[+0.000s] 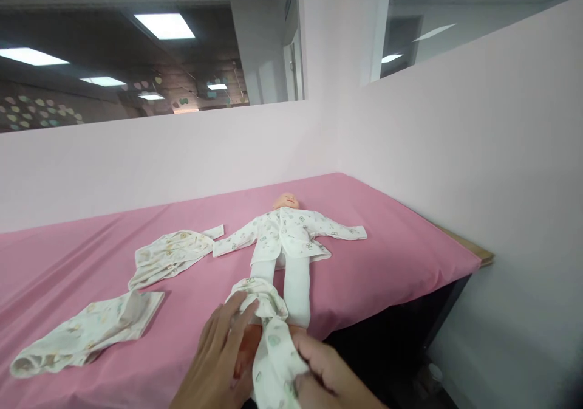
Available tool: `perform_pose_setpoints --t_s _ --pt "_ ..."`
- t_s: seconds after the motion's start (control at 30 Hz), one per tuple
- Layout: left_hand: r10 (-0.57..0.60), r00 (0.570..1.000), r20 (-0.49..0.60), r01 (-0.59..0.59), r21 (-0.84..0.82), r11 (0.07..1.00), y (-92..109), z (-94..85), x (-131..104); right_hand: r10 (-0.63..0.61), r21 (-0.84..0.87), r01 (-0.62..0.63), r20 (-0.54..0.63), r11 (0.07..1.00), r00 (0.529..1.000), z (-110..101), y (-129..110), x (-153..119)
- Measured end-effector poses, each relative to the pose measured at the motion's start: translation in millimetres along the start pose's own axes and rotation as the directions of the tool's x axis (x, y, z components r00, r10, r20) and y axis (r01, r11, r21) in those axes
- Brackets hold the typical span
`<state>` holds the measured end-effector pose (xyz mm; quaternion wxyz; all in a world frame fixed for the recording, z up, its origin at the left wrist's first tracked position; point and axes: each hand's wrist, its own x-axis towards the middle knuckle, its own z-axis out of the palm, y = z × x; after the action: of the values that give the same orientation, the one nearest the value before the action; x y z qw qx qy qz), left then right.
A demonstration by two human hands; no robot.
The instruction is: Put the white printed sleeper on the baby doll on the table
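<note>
A baby doll (pixel 288 200) lies on its back, dressed in a white patterned baby shirt (pixel 291 230); its legs (pixel 297 290) are white with reddish-brown feet. White patterned baby trousers (pixel 276 354) are bunched around the lower leg on the left and hang down between my hands. My left hand (pixel 218 354) is beside that leg and foot, its fingertips pressed on the bunched cloth. My right hand (pixel 328 369) closes on the loose part of the trousers, by the doll's other foot. Its lower fingers are partly hidden in the cloth.
A pink sheet (pixel 387 245) covers the table. To the left lie a patterned baby top (pixel 175 254) and another folded patterned garment (pixel 91 333). White walls (pixel 159 160) with windows rise behind and at right. A board corner (pixel 483 255) juts out at the right edge.
</note>
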<state>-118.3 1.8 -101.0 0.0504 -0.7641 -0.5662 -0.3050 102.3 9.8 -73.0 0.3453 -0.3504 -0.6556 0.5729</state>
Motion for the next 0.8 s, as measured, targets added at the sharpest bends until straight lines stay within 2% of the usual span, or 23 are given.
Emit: perform_pose_setpoints --t_s 0.07,0.13,0.2,0.27,0.33,0.37,0.47,0.57,0.7,0.8 --pt "-0.040 0.999 0.003 0.040 -0.021 0.999 -4 1.8 -3 -0.015 0.105 0.020 -0.049 0.994 0.999 -21 -10 11" --pt "-0.098 0.995 0.001 0.097 -0.053 0.994 -8 4.0 -4 -0.057 0.087 0.074 -0.183 0.993 0.982 -46 -17 22" --pt "-0.166 0.986 -0.011 0.164 -0.093 0.982 -10 7.3 -6 -0.109 0.005 0.118 -0.343 0.993 0.933 -70 -22 29" --pt "-0.219 0.976 -0.018 0.214 -0.147 0.966 -10 11.8 -8 -0.134 -0.054 0.124 -0.501 0.991 0.855 -88 -25 33" --pt "-0.252 0.968 -0.017 0.244 -0.199 0.949 -6 16.4 -10 -0.144 -0.108 0.098 -0.598 0.989 0.789 -99 -24 32" --pt "-0.263 0.965 -0.015 0.253 -0.219 0.942 -4 18.0 -11 -0.151 -0.139 0.083 -0.607 0.987 0.780 -101 -22 31" --pt "-0.279 0.960 0.004 0.270 -0.257 0.928 5 16.2 -7 -0.159 -0.209 0.052 -0.536 0.977 0.829 -103 -12 25" --pt "-0.225 0.972 0.071 0.236 -0.288 0.928 10 1.6 12 -0.102 -0.172 0.025 -0.458 0.985 0.883 -103 0 16" --pt "-0.066 0.974 0.218 0.111 -0.200 0.973 19 -23.4 62 -0.005 -0.103 -0.028 -0.309 0.994 0.951 -102 14 3" --pt "0.120 0.917 0.380 -0.072 -0.138 0.988 35 -29.1 103 0.065 -0.131 -0.098 -0.236 0.987 0.969 -94 24 -3"
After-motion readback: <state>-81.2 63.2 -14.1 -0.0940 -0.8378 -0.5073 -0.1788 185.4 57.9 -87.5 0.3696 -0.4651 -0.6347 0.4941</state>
